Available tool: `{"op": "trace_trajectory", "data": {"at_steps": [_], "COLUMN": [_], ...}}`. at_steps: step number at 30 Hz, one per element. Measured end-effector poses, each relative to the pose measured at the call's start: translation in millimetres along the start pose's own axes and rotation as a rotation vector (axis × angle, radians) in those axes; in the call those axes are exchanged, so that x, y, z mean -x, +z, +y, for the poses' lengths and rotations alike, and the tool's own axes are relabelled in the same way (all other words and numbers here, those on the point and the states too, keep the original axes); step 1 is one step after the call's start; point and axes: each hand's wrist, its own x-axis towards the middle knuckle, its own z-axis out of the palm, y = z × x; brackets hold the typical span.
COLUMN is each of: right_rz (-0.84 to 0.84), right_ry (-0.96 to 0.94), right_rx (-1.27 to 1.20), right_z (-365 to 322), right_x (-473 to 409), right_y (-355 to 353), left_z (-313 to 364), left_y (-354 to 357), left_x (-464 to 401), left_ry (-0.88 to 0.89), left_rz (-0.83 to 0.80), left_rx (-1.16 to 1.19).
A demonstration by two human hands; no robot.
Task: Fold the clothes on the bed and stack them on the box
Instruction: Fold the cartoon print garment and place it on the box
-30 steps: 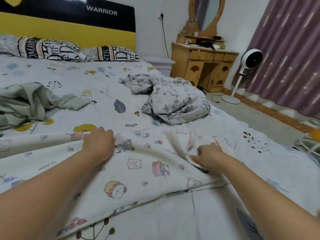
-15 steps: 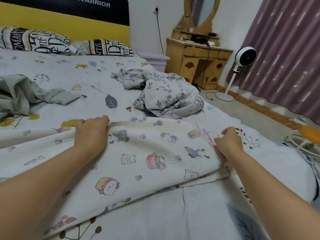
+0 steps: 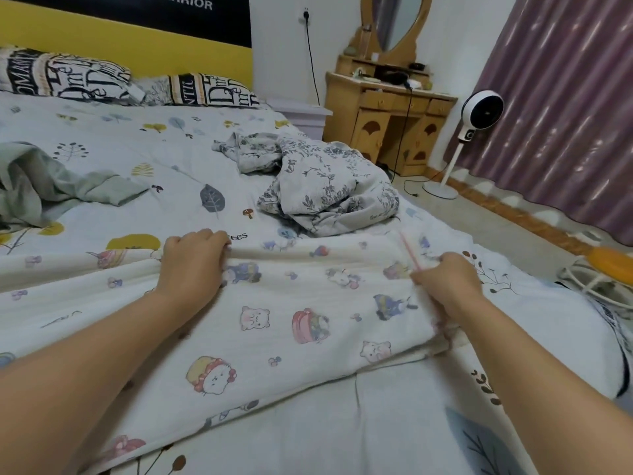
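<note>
A white cloth printed with cartoon animals lies spread flat across the near part of the bed. My left hand grips its far fold edge, fingers curled over the fabric. My right hand pinches the cloth's right edge by a thin pink stripe. A crumpled grey floral garment sits further back on the bed. A pale green garment lies bunched at the far left. No box is in view.
Two lettered pillows lean at the yellow headboard. A wooden dressing table and a white standing fan stand right of the bed, before purple curtains. A white rack with an orange item is at the right edge.
My right hand has pulled the cloth's bunched right side outward to the right, flattening it. My left hand has stayed gripping the far edge and shifted slightly away from me.
</note>
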Motion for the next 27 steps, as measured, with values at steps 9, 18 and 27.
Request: {"op": "trace_trajectory", "data": {"at_steps": [9,18,27], "right_rz": [-0.179,0.013,0.179], "right_ry": [0.093,0.003,-0.214], "right_rx": [0.015,-0.163,0.334], "right_z": [15.3,0.7,-44.4], "right_x": [-24.3,-46.5,-25.8], "right_y": [7.6,3.2,43.6], "left_z": [12.0,-1.4,12.6], "left_y": [16.8,-9.8,-17.8], "left_x": [-3.2,-22.2,-5.0], "left_ry": [-0.124,-0.038,-0.017], "left_rz": [-0.291,-0.252,-0.181], "left_rx": [-0.118,-0.09,-0.277]}}
